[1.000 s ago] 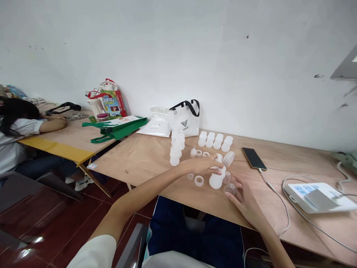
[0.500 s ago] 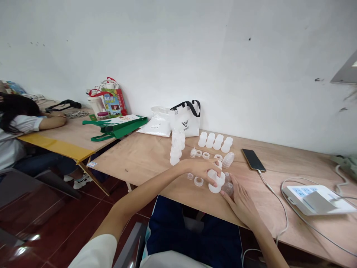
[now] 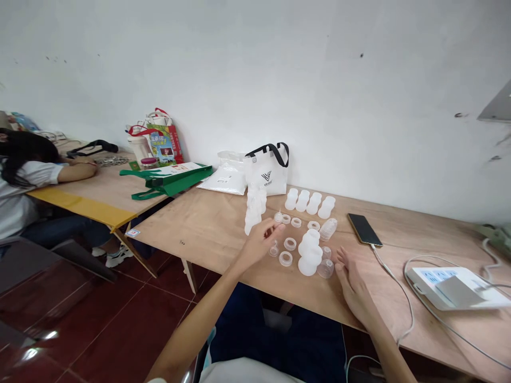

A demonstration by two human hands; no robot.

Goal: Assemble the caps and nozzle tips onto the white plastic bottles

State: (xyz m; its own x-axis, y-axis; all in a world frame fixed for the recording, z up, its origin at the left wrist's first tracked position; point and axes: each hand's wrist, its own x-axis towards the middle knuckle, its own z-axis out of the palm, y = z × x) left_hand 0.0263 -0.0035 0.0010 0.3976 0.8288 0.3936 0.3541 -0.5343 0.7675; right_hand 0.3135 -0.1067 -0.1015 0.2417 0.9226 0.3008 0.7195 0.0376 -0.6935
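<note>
My left hand [image 3: 261,240] hovers over the left side of the small parts, fingers bent and a little apart, with nothing visible in them. Close to its fingertips is a clear teat-shaped piece [image 3: 278,216]; another small clear piece [image 3: 273,249] lies beside the hand. Screw rings [image 3: 285,259] lie to its right. My right hand [image 3: 354,287] rests open on the table, fingers stretched out, beside a clear dome cap [image 3: 325,269]. Between the hands stand milky white waisted bottles [image 3: 309,261], touching none of my fingers. A longer clear cap [image 3: 328,230] lies behind them.
Several white bottles [image 3: 302,201] line the back, and more [image 3: 253,213] stand at the left. Behind are a white tote bag [image 3: 275,178] and a plastic packet [image 3: 225,180]. A phone [image 3: 364,229] and a white box with cables [image 3: 455,287] lie right. Another person [image 3: 30,178] leans on the neighbouring table.
My left hand has let go of the white bottle and moved left to the small parts. My right hand has drawn slightly right, away from the clear caps.
</note>
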